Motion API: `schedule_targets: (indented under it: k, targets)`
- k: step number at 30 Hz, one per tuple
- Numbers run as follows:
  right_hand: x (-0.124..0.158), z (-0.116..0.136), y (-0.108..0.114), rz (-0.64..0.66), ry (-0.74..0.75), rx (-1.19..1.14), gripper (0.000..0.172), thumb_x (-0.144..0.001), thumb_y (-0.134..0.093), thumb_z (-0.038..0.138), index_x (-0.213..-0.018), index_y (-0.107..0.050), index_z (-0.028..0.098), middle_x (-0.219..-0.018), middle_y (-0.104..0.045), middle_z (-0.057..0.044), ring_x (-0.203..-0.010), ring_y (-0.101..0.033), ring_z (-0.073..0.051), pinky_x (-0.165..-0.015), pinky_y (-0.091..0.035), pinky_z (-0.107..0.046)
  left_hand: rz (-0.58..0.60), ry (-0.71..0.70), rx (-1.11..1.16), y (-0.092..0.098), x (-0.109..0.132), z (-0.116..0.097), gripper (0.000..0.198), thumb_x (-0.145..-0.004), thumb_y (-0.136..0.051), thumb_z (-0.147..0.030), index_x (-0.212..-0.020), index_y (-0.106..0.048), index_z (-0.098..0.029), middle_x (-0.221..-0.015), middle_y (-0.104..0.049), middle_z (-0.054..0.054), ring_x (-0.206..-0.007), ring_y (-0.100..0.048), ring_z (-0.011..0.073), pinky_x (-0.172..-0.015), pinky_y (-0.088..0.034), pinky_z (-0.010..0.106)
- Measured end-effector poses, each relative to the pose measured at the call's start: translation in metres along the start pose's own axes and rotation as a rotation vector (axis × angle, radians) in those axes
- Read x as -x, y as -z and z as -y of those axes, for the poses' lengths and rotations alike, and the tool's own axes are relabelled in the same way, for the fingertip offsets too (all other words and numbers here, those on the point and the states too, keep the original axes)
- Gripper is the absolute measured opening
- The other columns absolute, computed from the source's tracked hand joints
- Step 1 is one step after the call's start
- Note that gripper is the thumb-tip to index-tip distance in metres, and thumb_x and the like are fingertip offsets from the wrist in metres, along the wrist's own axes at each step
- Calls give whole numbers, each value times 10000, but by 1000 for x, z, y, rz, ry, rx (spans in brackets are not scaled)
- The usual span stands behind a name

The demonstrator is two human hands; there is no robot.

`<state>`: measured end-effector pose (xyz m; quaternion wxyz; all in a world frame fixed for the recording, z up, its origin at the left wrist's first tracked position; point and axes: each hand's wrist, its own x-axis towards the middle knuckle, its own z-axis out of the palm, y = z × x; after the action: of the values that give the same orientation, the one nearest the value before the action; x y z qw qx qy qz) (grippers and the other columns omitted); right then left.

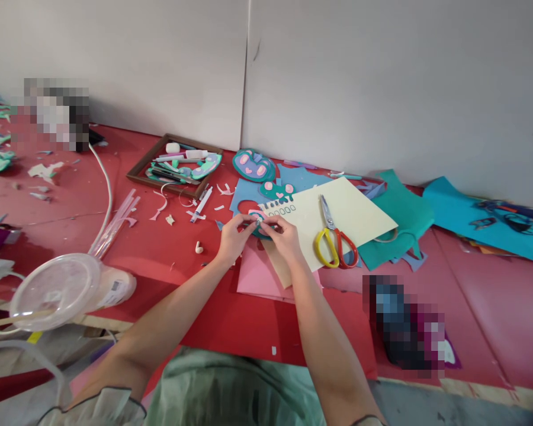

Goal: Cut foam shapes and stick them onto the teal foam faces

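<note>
Both hands meet at the middle of the red table over a small teal foam piece (263, 230) with pink on it. My left hand (234, 238) pinches its left side, fingertips closed. From the right, my right hand (285, 235) pinches the same piece. The fingers hide much of it. Under and beside the hands lie a cream sheet (355, 207) with small ovals drawn on it and pink sheets (257, 269). Scissors (331, 228) with yellow and red handles rest on the cream sheet. Just behind are a teal cutout (276, 190) and a layered blue cutout (254, 165).
A brown tray (137, 176) holds pens, a cutter and foam pieces. Plastic sticks (119, 222), a white earbud (198, 247) and a lidded tub (55, 290) are at left. Teal foam (393, 219) and blue foam (466, 219) lie right. A grey wall (382, 83) stands behind.
</note>
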<state>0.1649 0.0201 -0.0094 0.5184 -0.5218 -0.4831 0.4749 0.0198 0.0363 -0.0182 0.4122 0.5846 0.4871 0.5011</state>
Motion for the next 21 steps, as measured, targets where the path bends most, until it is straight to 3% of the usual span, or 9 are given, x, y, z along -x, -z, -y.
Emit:
schedule_targets:
  k: [5, 10, 13, 17, 21]
  targets:
    - [0, 0, -2, -12, -13, -46, 285, -687, -727, 479, -791, -672, 219, -802, -667, -5, -738, -637, -178, -767, -563, -352, -21, 6, 8, -1, -1, 3, 97, -764, -670, -297, -788, -677, -203, -833, -726, 16, -792, -679, 157, -796, -554, 299]
    - [1, 9, -5, -214, -18, -35, 341, -715, -653, 552, -715, -607, 214, -679, -616, 2, -677, -583, -170, -650, -547, -325, -52, 32, -10, -1, -2, 3, 86, -772, -665, -289, -782, -675, -204, -826, -726, 13, -778, -677, 160, -783, -553, 305]
    - [2, 14, -4, -258, 5, 22, 328, -750, -624, 536, -687, -586, 216, -645, -599, 7, -654, -568, -168, -634, -520, -315, -56, 48, -34, 0, -3, 4, 74, -774, -656, -272, -777, -675, -201, -821, -724, 11, -785, -678, 163, -784, -549, 303]
    - [3, 20, -10, -204, 19, 70, 293, -761, -621, 512, -708, -608, 224, -687, -637, -7, -688, -593, -186, -653, -511, -317, -16, 26, -84, 0, -5, 10, 49, -770, -662, -250, -771, -665, -201, -808, -716, 10, -761, -671, 166, -772, -546, 308]
    - [0, 31, -38, 24, 188, 293, 199, -813, -610, 412, -733, -659, 237, -833, -691, -45, -844, -625, -216, -764, -487, -334, 26, -67, -132, -4, -2, 18, 134, -837, -610, -288, -759, -637, -182, -744, -672, 25, -717, -653, 182, -683, -535, 310]
